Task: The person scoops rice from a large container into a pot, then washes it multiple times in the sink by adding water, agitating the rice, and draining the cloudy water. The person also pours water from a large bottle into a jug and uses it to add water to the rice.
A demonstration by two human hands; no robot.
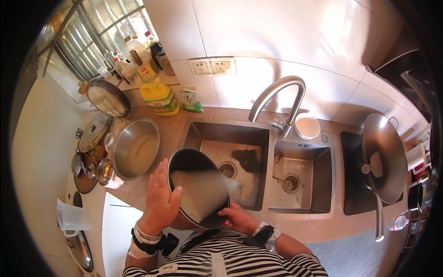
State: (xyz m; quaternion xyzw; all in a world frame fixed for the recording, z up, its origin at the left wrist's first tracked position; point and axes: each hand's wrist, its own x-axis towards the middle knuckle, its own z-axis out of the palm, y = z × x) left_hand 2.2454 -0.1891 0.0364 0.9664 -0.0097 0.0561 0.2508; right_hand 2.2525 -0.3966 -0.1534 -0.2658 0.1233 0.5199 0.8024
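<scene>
Between my two hands a dark-lined pot (188,157) is tilted toward the larger, left sink basin (226,131). White rice grains (185,195) lie along its lower left inside. Cloudy water (213,187) runs across them and spills over the pot's right rim in a stream. My left hand (161,199) presses against the left side, its thumb over the rim. Gripping the rim at the lower right is my right hand (238,218). Under the stream, the basin holds a drain and a dark cloth-like patch (246,160).
A steel bowl (152,133) of cloudy liquid stands left of the sink. Behind it is a yellow jug (161,98). The faucet (297,90) arches over the basins, beside a white bowl (307,125). On the right, a wok (384,138) sits on a black cooktop (351,194).
</scene>
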